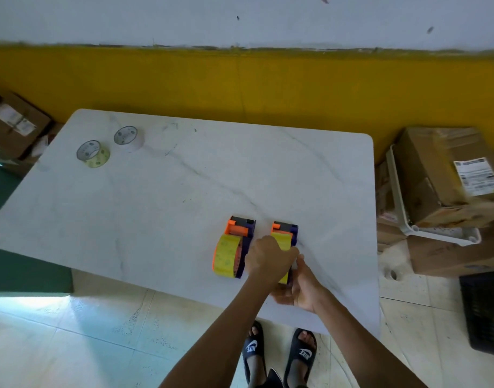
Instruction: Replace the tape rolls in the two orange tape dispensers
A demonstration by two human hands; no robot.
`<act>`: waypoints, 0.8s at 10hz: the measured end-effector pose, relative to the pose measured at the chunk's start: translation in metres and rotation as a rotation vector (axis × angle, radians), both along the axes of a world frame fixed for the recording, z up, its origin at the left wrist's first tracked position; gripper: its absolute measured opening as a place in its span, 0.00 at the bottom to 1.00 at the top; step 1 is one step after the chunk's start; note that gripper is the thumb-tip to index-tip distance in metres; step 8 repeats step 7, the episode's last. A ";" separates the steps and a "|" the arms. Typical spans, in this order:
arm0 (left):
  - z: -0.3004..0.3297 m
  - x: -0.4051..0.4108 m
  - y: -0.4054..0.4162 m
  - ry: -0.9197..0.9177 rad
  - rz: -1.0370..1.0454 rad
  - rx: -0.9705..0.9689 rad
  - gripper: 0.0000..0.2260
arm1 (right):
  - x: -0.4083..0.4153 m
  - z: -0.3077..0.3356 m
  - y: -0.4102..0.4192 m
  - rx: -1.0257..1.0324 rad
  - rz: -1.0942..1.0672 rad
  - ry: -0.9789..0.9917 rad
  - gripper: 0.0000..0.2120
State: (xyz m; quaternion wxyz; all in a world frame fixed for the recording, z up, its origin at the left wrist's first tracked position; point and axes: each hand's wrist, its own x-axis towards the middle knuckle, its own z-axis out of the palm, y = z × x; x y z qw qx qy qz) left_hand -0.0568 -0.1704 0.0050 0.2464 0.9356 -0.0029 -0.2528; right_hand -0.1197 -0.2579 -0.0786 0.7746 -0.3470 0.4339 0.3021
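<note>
Two orange and purple tape dispensers lie side by side near the front right of the white marble table. The left dispenser holds a yellow tape roll and is untouched. My left hand is closed over the yellow roll of the right dispenser. My right hand grips that dispenser's near end from below and the right. Two more tape rolls stand at the far left of the table: a yellowish one and a white one.
Cardboard boxes and a white plastic frame crowd the table's right side, with a black crate on the floor. More boxes sit at the far left. A yellow and white wall runs behind. My sandalled feet stand below the table's front edge.
</note>
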 end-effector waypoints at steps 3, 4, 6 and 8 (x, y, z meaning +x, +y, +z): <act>-0.007 0.007 0.004 0.085 -0.083 0.044 0.22 | -0.012 0.007 0.003 -0.207 0.391 0.068 0.51; -0.005 0.005 0.003 0.093 -0.084 0.049 0.24 | -0.007 0.014 -0.005 -0.300 0.365 0.064 0.46; 0.014 0.005 0.008 0.160 -0.179 0.109 0.31 | 0.006 0.044 -0.038 -0.621 0.357 0.012 0.34; 0.043 0.010 0.010 0.191 -0.166 0.073 0.30 | 0.018 0.072 -0.060 -0.607 0.344 -0.100 0.32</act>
